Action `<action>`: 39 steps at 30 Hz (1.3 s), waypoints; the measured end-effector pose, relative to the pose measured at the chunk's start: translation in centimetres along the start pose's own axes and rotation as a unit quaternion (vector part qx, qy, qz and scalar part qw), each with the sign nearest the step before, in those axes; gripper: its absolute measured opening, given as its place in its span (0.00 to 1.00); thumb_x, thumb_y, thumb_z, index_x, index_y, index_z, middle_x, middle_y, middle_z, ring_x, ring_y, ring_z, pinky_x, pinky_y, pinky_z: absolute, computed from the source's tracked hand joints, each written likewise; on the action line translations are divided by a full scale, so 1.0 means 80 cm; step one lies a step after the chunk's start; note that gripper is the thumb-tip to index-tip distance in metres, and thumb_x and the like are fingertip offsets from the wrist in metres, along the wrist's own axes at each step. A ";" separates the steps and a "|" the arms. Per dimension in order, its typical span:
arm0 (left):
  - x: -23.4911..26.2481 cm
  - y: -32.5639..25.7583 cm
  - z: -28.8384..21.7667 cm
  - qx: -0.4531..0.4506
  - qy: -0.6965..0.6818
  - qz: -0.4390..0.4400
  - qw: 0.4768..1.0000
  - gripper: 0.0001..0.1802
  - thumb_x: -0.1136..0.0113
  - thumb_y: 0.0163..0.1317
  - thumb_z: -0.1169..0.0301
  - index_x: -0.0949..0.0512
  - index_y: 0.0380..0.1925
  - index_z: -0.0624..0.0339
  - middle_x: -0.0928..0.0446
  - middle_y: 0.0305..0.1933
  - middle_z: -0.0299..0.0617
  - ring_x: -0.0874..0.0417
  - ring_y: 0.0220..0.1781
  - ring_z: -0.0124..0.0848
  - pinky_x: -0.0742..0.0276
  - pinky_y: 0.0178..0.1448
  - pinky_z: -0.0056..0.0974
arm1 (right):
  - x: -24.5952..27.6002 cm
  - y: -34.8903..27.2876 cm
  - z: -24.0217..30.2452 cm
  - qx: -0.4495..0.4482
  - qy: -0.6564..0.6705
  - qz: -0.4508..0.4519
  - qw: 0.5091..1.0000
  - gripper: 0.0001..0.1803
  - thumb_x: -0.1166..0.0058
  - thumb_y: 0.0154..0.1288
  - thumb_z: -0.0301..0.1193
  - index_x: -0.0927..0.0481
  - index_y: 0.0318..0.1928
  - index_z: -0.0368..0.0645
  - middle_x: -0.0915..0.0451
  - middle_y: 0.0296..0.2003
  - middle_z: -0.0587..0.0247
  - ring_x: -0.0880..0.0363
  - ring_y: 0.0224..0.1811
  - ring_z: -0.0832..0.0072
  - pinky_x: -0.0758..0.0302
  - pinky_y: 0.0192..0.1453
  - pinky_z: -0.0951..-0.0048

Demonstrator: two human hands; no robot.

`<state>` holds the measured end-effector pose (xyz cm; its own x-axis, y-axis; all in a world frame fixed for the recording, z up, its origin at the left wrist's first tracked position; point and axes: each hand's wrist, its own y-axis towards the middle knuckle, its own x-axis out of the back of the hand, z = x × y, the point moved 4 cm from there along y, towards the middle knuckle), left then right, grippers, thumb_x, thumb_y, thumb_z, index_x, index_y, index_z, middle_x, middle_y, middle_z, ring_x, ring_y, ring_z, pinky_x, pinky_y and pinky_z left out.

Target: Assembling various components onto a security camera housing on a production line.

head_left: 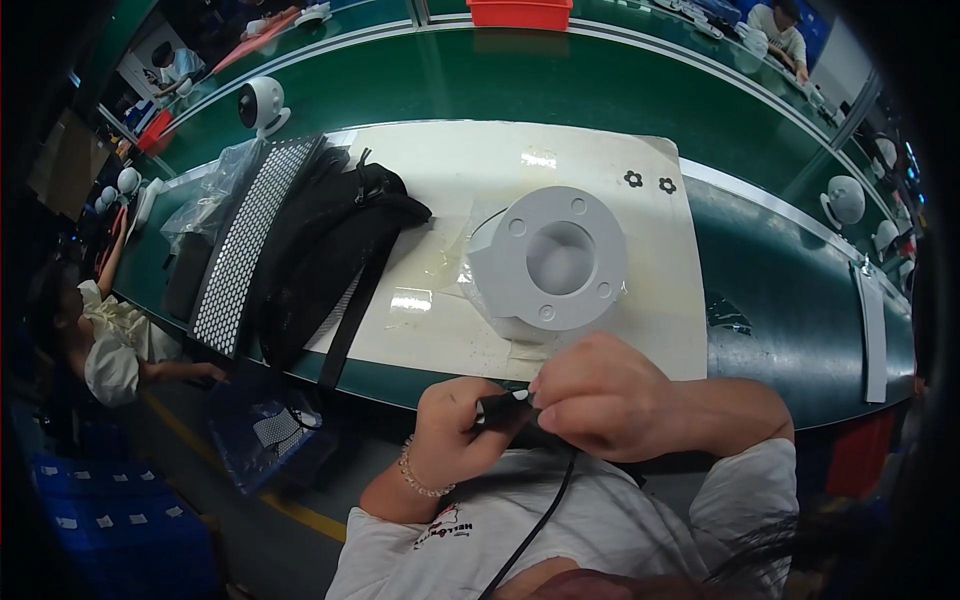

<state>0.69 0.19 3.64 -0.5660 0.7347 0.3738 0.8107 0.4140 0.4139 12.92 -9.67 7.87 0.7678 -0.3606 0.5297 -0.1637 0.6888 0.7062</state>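
Note:
Close to my body, in front of the bench edge, my left hand (455,425) is closed around a small black object (492,409) with a whitish tip. My right hand (605,400) pinches at that tip; whatever lies between its fingers is hidden. A black cable (545,515) hangs below the hands across my shirt, and where it joins cannot be seen. Just beyond my hands a light grey round housing (512,262) with a wide central opening lies on clear plastic film. Under it is a whitish mat (660,320).
A black bag (320,235) and a perforated white strip (250,240) lie left of the housing. White round devices stand at the far left (263,103) and right (845,198). A red bin (520,12) sits at the back. Another person (110,345) works at left.

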 end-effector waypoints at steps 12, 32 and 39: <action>0.005 0.022 0.009 -0.056 -0.040 -0.099 0.993 0.11 0.33 0.39 0.80 0.26 0.24 0.64 0.29 0.50 0.53 0.22 0.37 0.38 0.28 0.34 0.33 | 0.072 0.036 -0.058 -0.074 -0.021 -0.208 0.975 0.21 0.50 0.52 0.15 0.36 0.47 0.43 0.31 0.38 0.63 0.29 0.38 0.79 0.33 0.39 0.77; -0.023 0.022 0.027 -0.098 -0.024 0.028 0.995 0.14 0.33 0.36 0.82 0.25 0.25 0.61 0.53 0.68 0.56 0.19 0.36 0.34 0.26 0.43 0.33 | 0.092 0.033 -0.095 -0.160 -0.022 -0.127 0.979 0.23 0.50 0.53 0.15 0.35 0.50 0.45 0.31 0.39 0.63 0.28 0.35 0.78 0.31 0.33 0.80; -0.025 0.023 0.028 -0.105 -0.012 0.025 0.994 0.14 0.32 0.37 0.81 0.25 0.27 0.61 0.49 0.66 0.57 0.19 0.32 0.33 0.26 0.41 0.33 | 0.075 0.031 -0.066 0.025 -0.255 -0.085 0.963 0.30 0.46 0.43 0.18 0.29 0.51 0.52 0.27 0.39 0.61 0.24 0.35 0.63 0.25 0.32 0.69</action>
<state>3.64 0.70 1.83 -0.5200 0.7652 0.3796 0.7875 0.2573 0.5601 20.39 -6.83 10.29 0.3842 -0.7359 0.5575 -0.1018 0.5664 0.8178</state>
